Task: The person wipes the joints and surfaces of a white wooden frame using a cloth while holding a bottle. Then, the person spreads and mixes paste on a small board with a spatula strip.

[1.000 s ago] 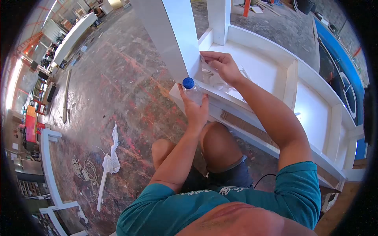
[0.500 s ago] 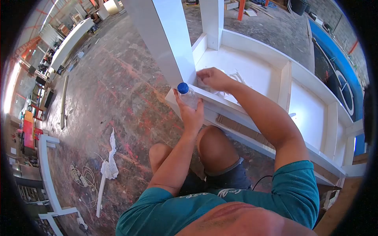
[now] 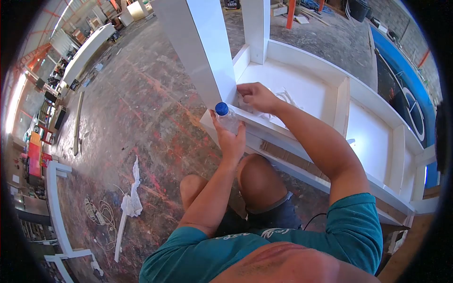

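My left hand [image 3: 230, 144] is wrapped round a clear plastic bottle [image 3: 229, 123] with a blue cap [image 3: 221, 109]. The bottle stands upright against the outer side of the white frame [image 3: 271, 125], by the foot of a tall white post [image 3: 200, 56]. Over the frame's edge, inside its corner, my right hand [image 3: 258, 98] is closed, fingertips pressed at the base of the post. Whatever those fingers hold, if anything, is hidden. Below and beside the right hand lies crumpled, whitish, partly see-through material [image 3: 285, 96] on the frame's white panel [image 3: 306, 78].
White dividers [image 3: 342, 106] split the frame into compartments. A second white post [image 3: 256, 33] rises behind. On the stained floor at left lie a white rag [image 3: 132, 203], a narrow white strip [image 3: 120, 238] and a tangled cord [image 3: 101, 217]. White framing [image 3: 57, 212] stands at far left.
The view has shifted slightly, so the scene sits a little lower. Both hands keep nearly the same places at the bottle and the post.
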A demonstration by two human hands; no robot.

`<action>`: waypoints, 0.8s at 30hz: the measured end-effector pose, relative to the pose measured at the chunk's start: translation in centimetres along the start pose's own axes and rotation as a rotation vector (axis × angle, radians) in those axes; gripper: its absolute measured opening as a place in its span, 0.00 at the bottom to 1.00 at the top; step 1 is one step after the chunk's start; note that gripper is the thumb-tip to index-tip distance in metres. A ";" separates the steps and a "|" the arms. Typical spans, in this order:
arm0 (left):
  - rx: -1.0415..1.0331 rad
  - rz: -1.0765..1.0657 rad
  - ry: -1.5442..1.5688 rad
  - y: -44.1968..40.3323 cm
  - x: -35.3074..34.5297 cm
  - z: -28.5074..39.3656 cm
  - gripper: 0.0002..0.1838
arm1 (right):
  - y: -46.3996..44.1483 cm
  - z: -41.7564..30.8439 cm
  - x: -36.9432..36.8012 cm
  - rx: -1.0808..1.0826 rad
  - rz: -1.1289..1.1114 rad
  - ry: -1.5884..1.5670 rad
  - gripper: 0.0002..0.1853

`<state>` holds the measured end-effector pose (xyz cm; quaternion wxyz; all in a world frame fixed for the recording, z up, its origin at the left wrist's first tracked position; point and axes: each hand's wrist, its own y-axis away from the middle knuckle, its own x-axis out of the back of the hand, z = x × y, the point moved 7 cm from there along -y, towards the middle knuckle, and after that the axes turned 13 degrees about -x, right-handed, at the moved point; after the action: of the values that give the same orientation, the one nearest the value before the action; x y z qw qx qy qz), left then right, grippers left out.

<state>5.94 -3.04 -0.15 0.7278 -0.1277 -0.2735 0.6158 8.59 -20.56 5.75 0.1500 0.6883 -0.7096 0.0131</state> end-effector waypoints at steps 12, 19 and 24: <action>0.089 -0.059 0.073 -0.1 -0.2 -0.2 0.56 | -0.7 0.4 1.0 0.035 0.038 -0.181 0.31; 0.083 -0.048 0.140 -0.1 -0.3 0.1 0.56 | -0.2 1.1 0.3 -0.108 0.039 0.088 0.29; -0.015 -0.004 0.068 0.0 -0.3 -0.3 0.49 | -0.7 0.1 1.0 0.066 0.074 -0.261 0.30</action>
<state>6.08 -3.25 -0.49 0.7368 -0.1535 -0.2532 0.6078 9.23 -21.64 5.72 0.0333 0.6622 -0.7470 -0.0476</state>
